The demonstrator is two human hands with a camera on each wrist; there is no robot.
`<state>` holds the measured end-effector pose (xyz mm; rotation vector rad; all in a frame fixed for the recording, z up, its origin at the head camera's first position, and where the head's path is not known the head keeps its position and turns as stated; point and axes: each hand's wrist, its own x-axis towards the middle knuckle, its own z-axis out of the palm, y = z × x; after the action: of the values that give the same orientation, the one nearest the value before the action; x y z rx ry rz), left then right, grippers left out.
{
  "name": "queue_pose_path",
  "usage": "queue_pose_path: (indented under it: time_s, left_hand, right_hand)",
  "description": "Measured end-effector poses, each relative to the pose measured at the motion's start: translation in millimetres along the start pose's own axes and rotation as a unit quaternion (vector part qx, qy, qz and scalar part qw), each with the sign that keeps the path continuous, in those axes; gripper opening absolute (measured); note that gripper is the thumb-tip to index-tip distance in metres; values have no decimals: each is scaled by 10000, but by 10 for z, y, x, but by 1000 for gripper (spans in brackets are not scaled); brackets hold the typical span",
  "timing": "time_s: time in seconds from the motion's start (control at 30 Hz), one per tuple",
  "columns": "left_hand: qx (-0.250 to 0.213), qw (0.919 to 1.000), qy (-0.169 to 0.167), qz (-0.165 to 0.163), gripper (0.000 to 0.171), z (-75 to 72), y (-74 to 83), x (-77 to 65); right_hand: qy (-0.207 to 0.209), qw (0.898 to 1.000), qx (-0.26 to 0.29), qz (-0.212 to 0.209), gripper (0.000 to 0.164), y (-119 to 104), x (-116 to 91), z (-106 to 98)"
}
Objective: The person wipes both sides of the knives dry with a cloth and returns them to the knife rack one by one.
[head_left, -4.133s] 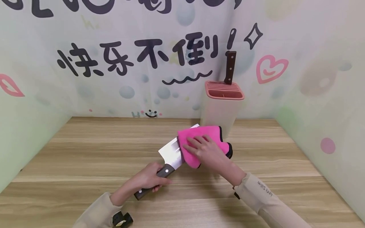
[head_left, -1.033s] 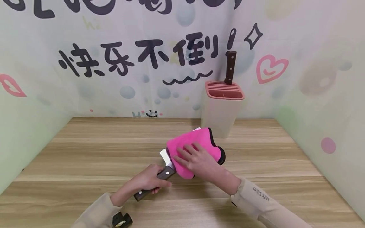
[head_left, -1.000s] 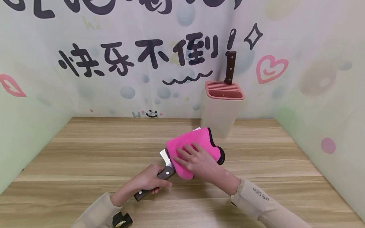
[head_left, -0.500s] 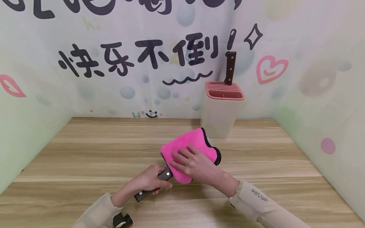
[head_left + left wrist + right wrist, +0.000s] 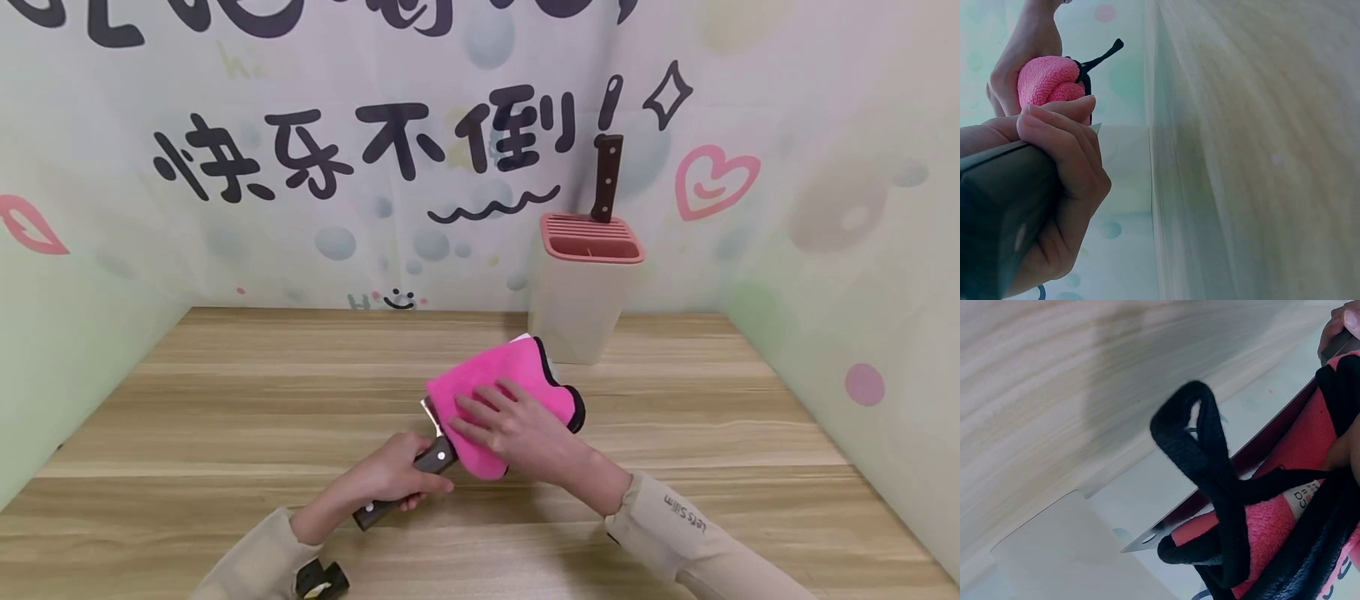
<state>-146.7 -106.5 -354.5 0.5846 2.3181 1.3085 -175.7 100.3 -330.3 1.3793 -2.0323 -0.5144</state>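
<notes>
My left hand [image 5: 393, 469] grips the dark riveted handle of a cleaver [image 5: 438, 454], its blade pointing up and to the right. Folded over the blade is a pink cloth [image 5: 480, 375] with black edging; a bright sliver of steel shows at the heel and another at the far corner. My right hand [image 5: 517, 429] holds the cloth around the blade, fingers spread across its upper face. In the right wrist view the blade's long edge [image 5: 1260, 444] runs out beneath the cloth, and a black loop [image 5: 1197, 444] hangs from it. The left wrist view shows fingers [image 5: 1072, 150] curled round the handle.
Behind the cloth stands a cream knife block [image 5: 573, 304] with a pink slotted top, a brown-handled knife [image 5: 607, 179] upright in it. The wooden table [image 5: 262, 392] meets a printed backdrop [image 5: 337, 242] at the back and sides.
My right hand and the cloth have slid along the blade towards the handle since the oldest frame, then slightly back towards the tip in the last half second. The left hand stays nearly still.
</notes>
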Motion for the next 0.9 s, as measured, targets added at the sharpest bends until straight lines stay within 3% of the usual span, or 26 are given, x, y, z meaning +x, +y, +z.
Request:
queue_pose_path:
  time_s: [0.23, 0.53, 0.9]
  left_hand:
    - [-16, 10000, 93, 1, 19, 1, -5, -14]
    - [-59, 9999, 134, 1, 18, 2, -23, -31]
    - [9, 9998, 213, 43, 20, -7, -43, -51]
  right_hand:
    - [-207, 9994, 127, 237, 44, 57, -46, 8]
    - [-164, 9982, 223, 528, 43, 146, -113, 55]
    - [-505, 9917, 499, 1073, 48, 294, -212, 101]
